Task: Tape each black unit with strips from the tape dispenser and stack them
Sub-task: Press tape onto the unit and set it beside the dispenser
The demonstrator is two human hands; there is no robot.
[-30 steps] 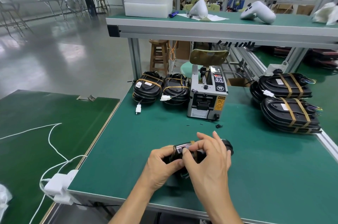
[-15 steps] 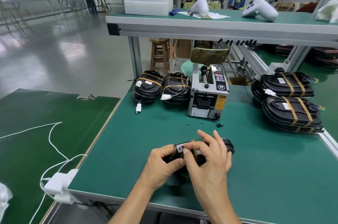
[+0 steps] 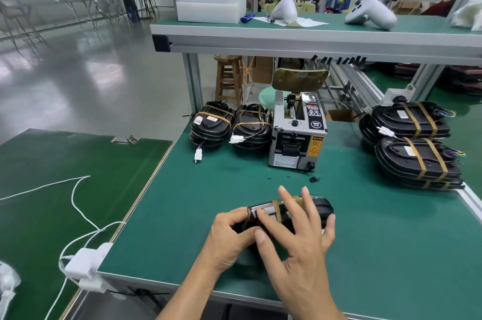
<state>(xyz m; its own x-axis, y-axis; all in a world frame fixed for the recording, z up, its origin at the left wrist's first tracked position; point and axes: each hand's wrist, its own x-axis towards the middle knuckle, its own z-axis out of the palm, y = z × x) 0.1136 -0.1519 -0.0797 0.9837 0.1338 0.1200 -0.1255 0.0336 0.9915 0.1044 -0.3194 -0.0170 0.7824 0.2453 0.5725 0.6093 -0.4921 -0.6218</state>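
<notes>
A black unit [image 3: 319, 208] stands on its edge on the green table [image 3: 391, 254] near the front, with two brown tape strips across its top. My left hand [image 3: 230, 235] grips its left end. My right hand [image 3: 300, 238] lies over it with fingers spread and straight, the thumb pressing its near side. The grey tape dispenser [image 3: 297, 137] stands behind, mid-table. Left of the dispenser sit two stacks of taped units [image 3: 230, 125]. Two bigger taped stacks [image 3: 414, 144] lie at the right edge.
A small black clip [image 3: 314, 178] lies in front of the dispenser. A white connector [image 3: 198, 155] on a wire trails from the left stacks. A white power adapter [image 3: 86, 263] with cables hangs at the table's left corner. A shelf [image 3: 287, 37] overhangs the back.
My right hand's fingers have uncurled from the unit's top and now spread straight over it. The left hand keeps its grip. The camera has tilted slightly.
</notes>
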